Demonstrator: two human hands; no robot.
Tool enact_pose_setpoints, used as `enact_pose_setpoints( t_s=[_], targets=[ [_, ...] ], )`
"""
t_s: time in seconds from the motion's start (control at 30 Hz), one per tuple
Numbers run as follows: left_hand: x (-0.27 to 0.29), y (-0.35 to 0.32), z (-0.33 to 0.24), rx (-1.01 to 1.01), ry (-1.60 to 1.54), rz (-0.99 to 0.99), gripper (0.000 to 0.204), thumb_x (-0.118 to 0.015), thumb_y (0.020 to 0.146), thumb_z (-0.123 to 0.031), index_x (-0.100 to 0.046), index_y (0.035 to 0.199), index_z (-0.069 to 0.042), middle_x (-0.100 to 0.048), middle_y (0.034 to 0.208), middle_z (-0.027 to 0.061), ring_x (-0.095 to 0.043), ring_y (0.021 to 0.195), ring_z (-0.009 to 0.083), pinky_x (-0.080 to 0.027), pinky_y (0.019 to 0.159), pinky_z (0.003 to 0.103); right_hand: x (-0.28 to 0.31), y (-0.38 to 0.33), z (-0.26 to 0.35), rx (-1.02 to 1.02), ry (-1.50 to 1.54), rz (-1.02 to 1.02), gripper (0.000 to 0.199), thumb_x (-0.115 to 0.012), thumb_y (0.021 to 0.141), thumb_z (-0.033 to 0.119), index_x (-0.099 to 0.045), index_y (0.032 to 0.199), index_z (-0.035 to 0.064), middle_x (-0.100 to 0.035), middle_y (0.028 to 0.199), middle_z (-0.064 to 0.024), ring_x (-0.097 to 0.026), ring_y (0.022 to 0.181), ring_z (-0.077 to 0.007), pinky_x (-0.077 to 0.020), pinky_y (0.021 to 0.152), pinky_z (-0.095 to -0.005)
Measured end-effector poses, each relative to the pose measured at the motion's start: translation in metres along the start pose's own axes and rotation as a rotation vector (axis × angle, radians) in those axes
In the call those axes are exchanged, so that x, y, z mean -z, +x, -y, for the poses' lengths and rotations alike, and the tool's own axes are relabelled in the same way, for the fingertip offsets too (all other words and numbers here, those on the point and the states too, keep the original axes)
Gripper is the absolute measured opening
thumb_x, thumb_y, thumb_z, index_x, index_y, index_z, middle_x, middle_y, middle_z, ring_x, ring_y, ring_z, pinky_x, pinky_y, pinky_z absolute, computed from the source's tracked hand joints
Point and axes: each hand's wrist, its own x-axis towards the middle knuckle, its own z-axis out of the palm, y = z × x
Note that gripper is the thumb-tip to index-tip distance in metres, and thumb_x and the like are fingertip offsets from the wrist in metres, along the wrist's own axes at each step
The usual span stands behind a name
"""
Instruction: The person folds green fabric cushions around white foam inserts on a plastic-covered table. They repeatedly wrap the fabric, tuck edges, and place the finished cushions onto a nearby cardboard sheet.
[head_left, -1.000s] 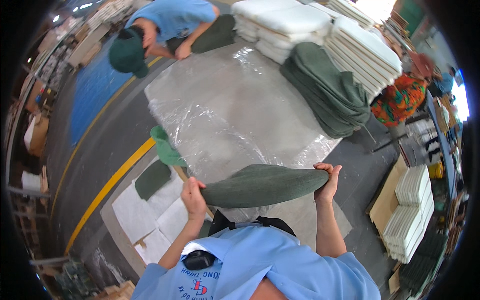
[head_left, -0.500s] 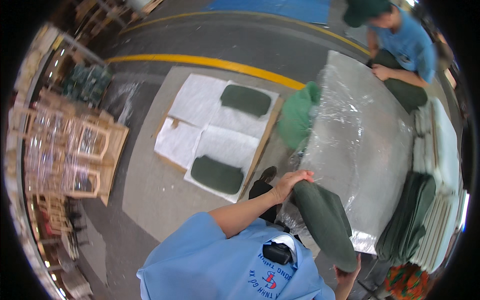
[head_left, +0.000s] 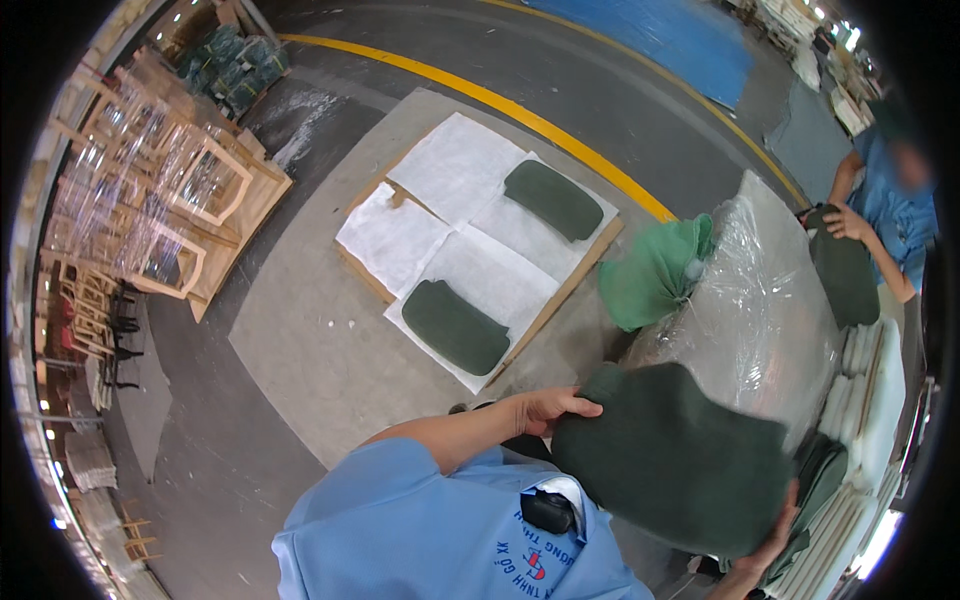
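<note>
Green cushion (head_left: 680,455), 4 o'clock: left hand (head_left: 550,408) pinches 1 end, right hand (head_left: 776,535) the other. Apparently 2-handed holding; repositioning would require both grips.

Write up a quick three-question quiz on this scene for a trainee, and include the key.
1. True or false: the left hand and the right hand hold the same dark green fabric piece.

2. How many smaller green pieces lie on the white sheets?

3. What colour is the bundle beside the clear plastic wrap?
A. Blue
B. Orange
C. Green

Key: 1. True. 2. Two. 3. C.
</note>
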Motion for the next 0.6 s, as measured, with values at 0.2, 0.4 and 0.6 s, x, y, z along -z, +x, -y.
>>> enact_pose_setpoints(
  t_s=[0.2,0.4,0.6],
  targets=[
    [-0.009,-0.054,0.003,-0.332,-0.173,0.096,0.068,-0.076,0.098,-0.013,-0.045,0.157,-0.003,-0.059,0.152,0.0136,-0.058,0.139,0.0273,-0.046,0.120,0.043,-0.133,0.011,-0.055,0.354,0.163,0.519,0.068,-0.062,0.106,0.045,-0.043,0.161,0.0099,-0.048,0.163,-0.0124,-0.048,0.147,-0.0313,-0.0385,0.123,-0.0526],
    [0.034,-0.131,0.038,-0.365,-0.171,0.010,0.063,-0.077,0.100,-0.025,-0.050,0.155,-0.006,-0.064,0.145,0.0091,-0.063,0.130,0.0247,-0.052,0.109,0.039,-0.309,-0.046,-0.234,-0.162,0.137,0.179,0.071,-0.075,0.085,0.007,-0.050,0.152,0.0035,-0.062,0.143,-0.0157,-0.062,0.130,-0.0327,-0.0541,0.110,-0.0486],
    [0.157,-0.180,0.072,-0.125,0.609,-0.419,0.067,-0.082,0.093,-0.040,-0.059,0.148,-0.009,-0.074,0.124,0.0094,-0.071,0.103,0.0204,-0.058,0.088,0.037,-0.359,0.006,-0.309,-0.368,-0.194,0.245,0.068,-0.072,0.080,0.000,-0.051,0.145,-0.0005,-0.067,0.128,-0.0169,-0.069,0.115,-0.0347,-0.0587,0.102,-0.0465]
  ],
)
